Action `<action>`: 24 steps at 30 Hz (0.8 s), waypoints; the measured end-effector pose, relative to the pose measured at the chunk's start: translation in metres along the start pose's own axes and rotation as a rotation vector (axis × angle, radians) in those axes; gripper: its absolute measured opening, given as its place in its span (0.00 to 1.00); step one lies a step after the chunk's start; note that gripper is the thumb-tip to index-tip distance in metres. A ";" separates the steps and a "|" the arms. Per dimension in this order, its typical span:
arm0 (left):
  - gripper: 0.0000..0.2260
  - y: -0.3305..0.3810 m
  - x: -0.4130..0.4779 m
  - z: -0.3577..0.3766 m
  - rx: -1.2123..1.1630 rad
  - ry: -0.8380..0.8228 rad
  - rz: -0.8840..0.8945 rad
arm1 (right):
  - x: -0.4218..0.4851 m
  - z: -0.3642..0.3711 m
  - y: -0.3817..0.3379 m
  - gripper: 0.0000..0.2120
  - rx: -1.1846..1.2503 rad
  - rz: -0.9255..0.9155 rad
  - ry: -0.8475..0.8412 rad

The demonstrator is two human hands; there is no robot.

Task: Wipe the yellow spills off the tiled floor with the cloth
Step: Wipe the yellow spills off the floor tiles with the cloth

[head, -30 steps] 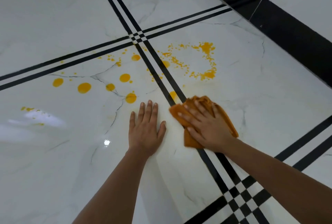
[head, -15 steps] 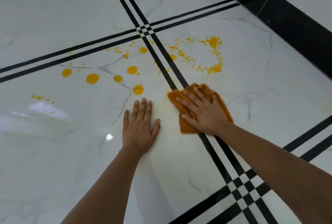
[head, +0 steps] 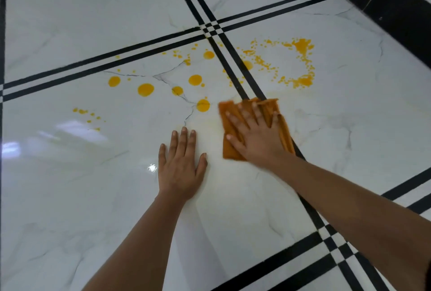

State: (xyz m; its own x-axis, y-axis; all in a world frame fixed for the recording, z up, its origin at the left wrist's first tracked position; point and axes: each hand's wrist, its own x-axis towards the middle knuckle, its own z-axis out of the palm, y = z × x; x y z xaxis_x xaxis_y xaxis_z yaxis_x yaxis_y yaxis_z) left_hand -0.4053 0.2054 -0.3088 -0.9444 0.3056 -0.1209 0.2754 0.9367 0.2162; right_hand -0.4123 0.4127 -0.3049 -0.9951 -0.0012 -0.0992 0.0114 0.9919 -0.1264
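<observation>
Orange cloth (head: 265, 105): one. Hands: two, the left hand (head: 179, 171) and the right hand (head: 258, 141). Yellow spills (head: 195, 80): seven larger round drops (head: 145, 89), one ring-shaped splatter (head: 300, 46), and small specks (head: 81, 111) too many to count.

Floor here is a glossy white marble-look tile floor (head: 70, 22) with paired black stripes (head: 130, 57) crossing it. Round yellow drops (head: 145, 89) sit mid-frame, a messy yellow splatter ring (head: 302, 46) upper right of centre, and tiny yellow specks (head: 81, 111) at left. A folded orange cloth (head: 229, 150) lies flat over one stripe, just below the ring. A left hand (head: 179, 174) rests palm-down beside it.
</observation>
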 end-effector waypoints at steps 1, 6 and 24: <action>0.34 -0.001 -0.003 -0.001 -0.003 -0.007 -0.001 | -0.018 0.006 -0.002 0.29 -0.019 -0.154 0.007; 0.33 -0.023 -0.016 -0.004 -0.025 0.003 -0.037 | -0.016 0.007 0.002 0.28 -0.016 -0.131 0.018; 0.35 -0.031 -0.033 -0.012 -0.077 0.043 -0.070 | -0.047 0.000 -0.018 0.29 0.216 -0.044 0.040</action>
State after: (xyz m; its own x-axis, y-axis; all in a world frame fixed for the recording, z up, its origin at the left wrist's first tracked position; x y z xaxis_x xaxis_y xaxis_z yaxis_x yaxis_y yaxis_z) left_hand -0.3852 0.1644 -0.3003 -0.9682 0.2307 -0.0971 0.1954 0.9390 0.2831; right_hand -0.3658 0.3953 -0.2984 -0.9982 -0.0347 -0.0497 -0.0158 0.9407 -0.3389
